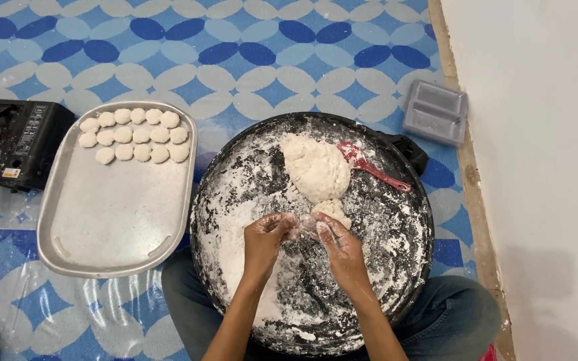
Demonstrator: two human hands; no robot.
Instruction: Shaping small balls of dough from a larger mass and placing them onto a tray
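Dough balls, fourteen in three rows, fill the top end of a grey metal tray at left of frame; the rest of it is bare. At centre, a left hand and right hand pinch a small dough piece between floured fingers over a round black pan. A large dough mound and red scoop lie toward the pan's upper right, suggesting much shaping remains.
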